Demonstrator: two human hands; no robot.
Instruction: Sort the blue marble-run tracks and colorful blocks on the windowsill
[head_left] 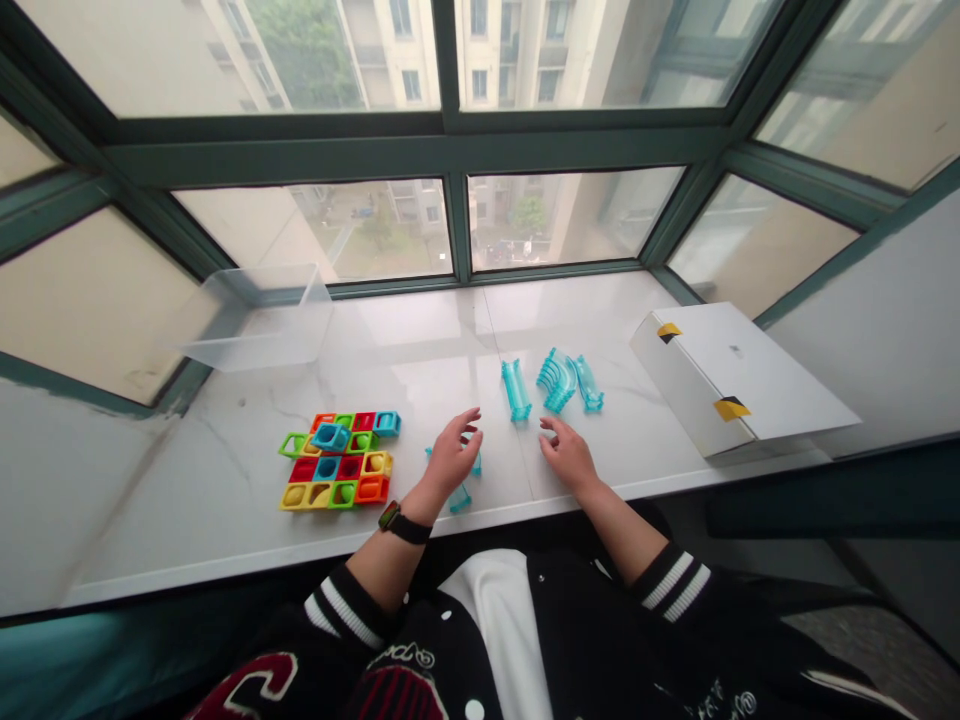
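1. My left hand [452, 452], centre of frame and a little below: fingers loosely bent, tips parted, no grip that I can make out.
2. Small turquoise pieces [460, 500] lie beneath and around it, partly hidden. Touching or not, I cannot tell from here.
3. My right hand [568, 458], right of centre: fingers lightly curled, nothing seen in its grasp. Hands well apart, bare white ledge [505, 468] between.
4. Straight turquoise piece [516, 390]: above the gap between the hands, near end close to the right fingertips.
5. Curved turquoise part [556, 380], ridged, one or several nested: just above the right hand. Narrow turquoise piece [589, 383] beside its right edge.
6. Coloured blocks [350, 467] in rows, lower left of centre, near my left wrist; a blue block [330, 437] sits on top.
7. Clear bin [259, 352] left, above the blocks; white box [772, 385] at right.
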